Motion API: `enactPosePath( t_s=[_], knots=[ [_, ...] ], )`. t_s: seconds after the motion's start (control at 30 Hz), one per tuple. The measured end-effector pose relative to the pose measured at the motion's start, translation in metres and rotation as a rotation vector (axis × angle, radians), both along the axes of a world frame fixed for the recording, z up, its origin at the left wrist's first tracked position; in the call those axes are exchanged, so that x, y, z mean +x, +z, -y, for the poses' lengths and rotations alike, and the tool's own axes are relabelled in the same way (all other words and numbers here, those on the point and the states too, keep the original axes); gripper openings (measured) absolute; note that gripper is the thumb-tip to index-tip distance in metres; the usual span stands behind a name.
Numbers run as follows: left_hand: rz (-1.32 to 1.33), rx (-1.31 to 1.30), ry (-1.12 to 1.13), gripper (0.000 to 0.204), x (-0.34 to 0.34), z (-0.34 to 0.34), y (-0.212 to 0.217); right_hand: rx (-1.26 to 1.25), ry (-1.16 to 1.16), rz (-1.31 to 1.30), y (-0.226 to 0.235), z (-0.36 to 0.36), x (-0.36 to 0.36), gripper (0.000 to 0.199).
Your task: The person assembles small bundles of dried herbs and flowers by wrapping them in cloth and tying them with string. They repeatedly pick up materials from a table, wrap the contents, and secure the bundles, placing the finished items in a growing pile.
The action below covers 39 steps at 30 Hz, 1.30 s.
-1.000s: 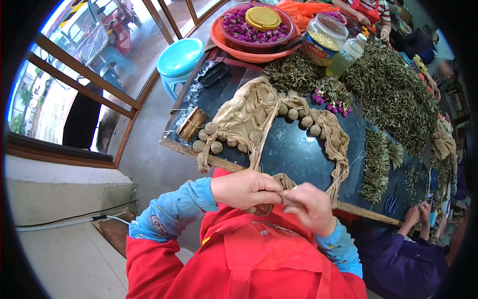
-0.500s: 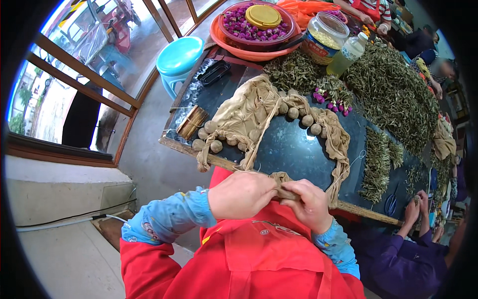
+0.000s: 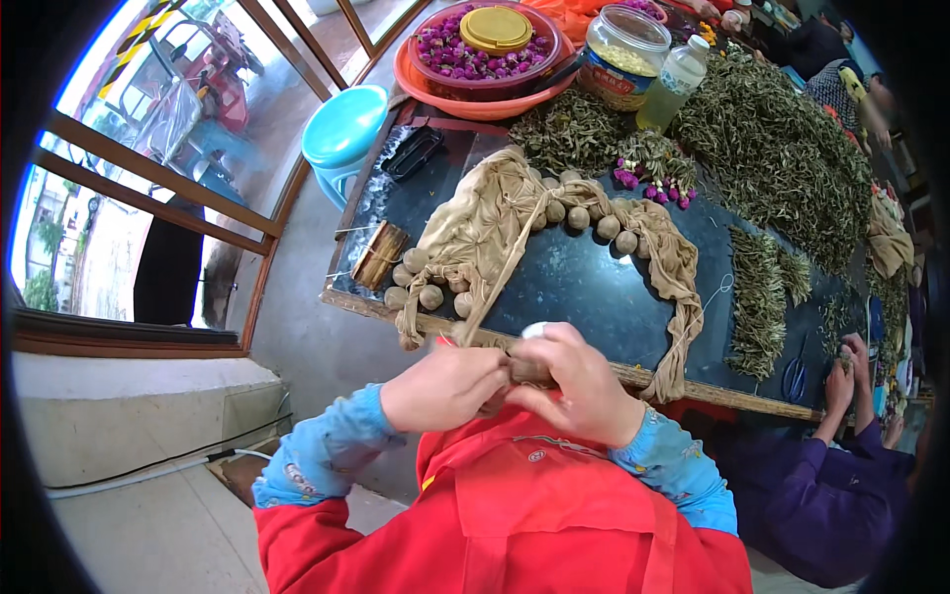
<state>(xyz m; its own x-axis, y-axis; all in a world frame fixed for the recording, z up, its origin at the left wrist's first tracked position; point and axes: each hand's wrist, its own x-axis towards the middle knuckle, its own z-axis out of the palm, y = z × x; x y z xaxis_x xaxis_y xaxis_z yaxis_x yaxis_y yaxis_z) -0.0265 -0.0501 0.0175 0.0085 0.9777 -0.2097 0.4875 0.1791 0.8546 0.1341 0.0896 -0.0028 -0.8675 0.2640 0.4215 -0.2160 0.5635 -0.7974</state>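
A tan stretchy cloth (image 3: 485, 213), gathered into a chain of tied round lumps (image 3: 578, 218), lies curved over the near part of the dark table. Its ends hang at the front edge. Close to that edge, before my red apron, my left hand (image 3: 447, 388) is closed in a pinch on the cloth. My right hand (image 3: 584, 386) curls round a brownish wrapped lump (image 3: 531, 369) of the same cloth, right beside the left fingers. A small white rounded thing (image 3: 535, 330) shows at the right index finger; its kind is unclear. My fingertips are partly hidden.
A tied wooden bundle (image 3: 380, 254) and a black tray (image 3: 413, 152) lie at left. Behind stand a basin of purple flowers (image 3: 475, 69), a jar (image 3: 623, 57) and a bottle (image 3: 674, 84). Dried herbs (image 3: 772, 148) and scissors (image 3: 796, 374) lie at right, near a purple-sleeved person (image 3: 821, 505).
Both hands have shifted slightly left, and the right hand has turned over the lump. A white thing now shows at its fingers. The view has tilted a little.
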Motion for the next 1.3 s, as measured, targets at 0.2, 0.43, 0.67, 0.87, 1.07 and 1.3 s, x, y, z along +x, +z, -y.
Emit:
enactPosePath(
  t_s=[0.2,0.43,0.67,0.87,1.07,1.3],
  knots=[
    [0.241,-0.089,-0.024,0.02,0.008,-0.007,-0.013,0.061,-0.023,-0.016,-0.021,-0.004,0.026,0.032],
    [0.484,-0.347,0.031,0.019,0.014,-0.002,-0.023,-0.162,-0.006,0.238,-0.017,-0.006,0.035,0.03],
    [0.568,-0.437,0.136,0.01,0.035,0.005,-0.027,-0.354,-0.048,0.226,-0.038,0.005,0.041,0.025],
    [-0.091,-0.036,-0.013,0.013,0.072,0.017,-0.1,-1.361,-0.048,0.605,-0.109,0.022,0.065,0.027],
    [0.716,-0.525,0.503,0.032,0.096,0.009,-0.118,-1.629,-0.169,0.442,-0.124,0.038,0.068,0.024],
    [1.003,-0.536,0.641,0.035,0.104,0.003,-0.138,-1.272,-0.23,0.445,-0.14,0.039,0.069,0.025]
  ],
)
